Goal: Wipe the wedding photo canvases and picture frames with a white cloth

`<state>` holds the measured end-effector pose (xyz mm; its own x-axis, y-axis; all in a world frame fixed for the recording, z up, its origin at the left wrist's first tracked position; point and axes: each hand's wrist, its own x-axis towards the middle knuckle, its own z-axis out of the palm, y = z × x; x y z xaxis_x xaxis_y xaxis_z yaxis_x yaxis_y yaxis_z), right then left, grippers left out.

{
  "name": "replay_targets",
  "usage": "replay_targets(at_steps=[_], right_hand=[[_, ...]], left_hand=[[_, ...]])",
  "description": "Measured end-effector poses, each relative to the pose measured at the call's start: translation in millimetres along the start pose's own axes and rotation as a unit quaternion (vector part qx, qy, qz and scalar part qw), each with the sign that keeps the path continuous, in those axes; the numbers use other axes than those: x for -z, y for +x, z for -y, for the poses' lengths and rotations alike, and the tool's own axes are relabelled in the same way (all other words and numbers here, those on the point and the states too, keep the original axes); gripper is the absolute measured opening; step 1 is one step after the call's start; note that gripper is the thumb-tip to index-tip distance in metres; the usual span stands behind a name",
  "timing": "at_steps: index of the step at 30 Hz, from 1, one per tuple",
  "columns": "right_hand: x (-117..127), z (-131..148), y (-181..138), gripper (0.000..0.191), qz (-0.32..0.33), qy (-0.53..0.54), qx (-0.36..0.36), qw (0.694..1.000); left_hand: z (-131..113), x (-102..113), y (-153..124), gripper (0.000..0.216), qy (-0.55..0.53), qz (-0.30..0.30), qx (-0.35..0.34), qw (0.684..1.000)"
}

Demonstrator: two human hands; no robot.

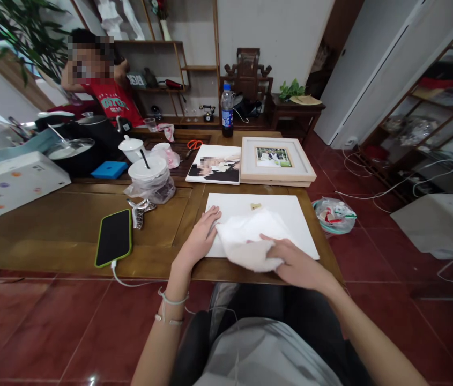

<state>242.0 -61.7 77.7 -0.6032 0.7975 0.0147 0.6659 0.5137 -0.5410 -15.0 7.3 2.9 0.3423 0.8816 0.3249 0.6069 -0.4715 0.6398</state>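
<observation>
A white rectangular board (302, 236) lies flat at the front edge of the wooden table. On it rests a crumpled white tissue (250, 230), which covers part of the surface. My right hand (290, 260) is closed on the tissue's near right side, thumb and fingers pinching it. The fingers of my left hand (204, 233) are stretched out flat along the board's left edge, holding nothing. Just beyond the tissue sits a small yellowish-brown piece (255, 206); what it is I cannot tell.
Behind the board lie a photo panel (216, 163) and a light wooden picture frame (278, 161). Orange-handled scissors (194, 145), a cola bottle (227, 110), a lidded cup (148, 171) and a charging phone (114, 238) stand or lie around. A person in red (113, 99) is across the table.
</observation>
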Motion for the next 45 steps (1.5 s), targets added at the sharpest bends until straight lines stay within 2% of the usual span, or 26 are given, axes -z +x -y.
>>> replay_targets(at_steps=[3, 7, 10, 12, 14, 17, 20, 23, 26, 30, 34, 37, 41, 45], right_hand=[[7.0, -17.4, 20.6, 0.046, -0.05, 0.009, -0.037, 0.998], [7.1, -25.2, 61.4, 0.05, -0.071, -0.033, -0.022, 0.997], [-9.0, -17.6, 84.6, 0.054, -0.083, -0.127, -0.024, 0.988], [-24.8, -7.0, 90.1, 0.047, -0.069, -0.189, -0.021, 0.979], [-39.4, 6.0, 86.2, 0.036, -0.061, -0.231, 0.0, 0.971], [-50.0, 24.6, 65.8, 0.03, -0.035, -0.242, 0.08, 0.966], [-44.2, 34.7, 37.2, 0.027, 0.027, -0.199, 0.151, 0.968], [-28.3, 31.2, 12.2, 0.037, 0.07, -0.135, 0.168, 0.974], [-11.5, 14.7, -1.5, 0.049, 0.044, -0.096, 0.144, 0.984], [3.7, -20.3, -0.3, 0.048, -0.036, -0.093, 0.061, 0.993], [12.1, -57.4, 12.8, 0.048, -0.097, -0.146, -0.049, 0.983], [16.8, -77.7, 22.8, 0.048, -0.122, -0.184, -0.097, 0.971], [18.9, -84.4, 28.9, 0.051, -0.105, -0.217, -0.077, 0.968], [14.3, -63.2, 16.8, 0.051, -0.061, -0.218, -0.054, 0.973]], left_hand=[[-1.0, -0.2, 0.0, 0.033, -0.002, -0.003, 0.003, 1.0], [-1.8, 0.4, 0.4, 0.033, -0.003, -0.006, 0.003, 1.0], [-1.6, 0.5, 1.3, 0.033, -0.004, -0.006, 0.006, 1.0], [-1.5, 0.2, 1.9, 0.035, -0.006, -0.014, 0.007, 1.0], [-1.6, 0.1, 2.4, 0.037, -0.008, -0.029, 0.009, 1.0], [-1.7, 0.9, 2.5, 0.039, -0.011, -0.036, 0.007, 0.999], [0.2, 1.8, 1.8, 0.038, -0.021, -0.024, 0.001, 0.999], [2.7, 1.0, 1.1, 0.038, -0.027, -0.024, -0.003, 0.999], [3.1, -1.0, 0.9, 0.036, -0.022, -0.031, -0.004, 0.999], [2.3, -2.9, 1.1, 0.035, -0.019, -0.042, -0.002, 0.999], [2.9, -2.9, 1.3, 0.035, -0.017, -0.043, -0.006, 0.999], [3.2, -2.6, 1.5, 0.035, -0.016, -0.038, -0.004, 0.999], [3.0, -2.6, 1.7, 0.035, -0.022, -0.043, -0.004, 0.999], [2.4, -2.4, 1.8, 0.035, -0.026, -0.036, 0.0, 0.999]])
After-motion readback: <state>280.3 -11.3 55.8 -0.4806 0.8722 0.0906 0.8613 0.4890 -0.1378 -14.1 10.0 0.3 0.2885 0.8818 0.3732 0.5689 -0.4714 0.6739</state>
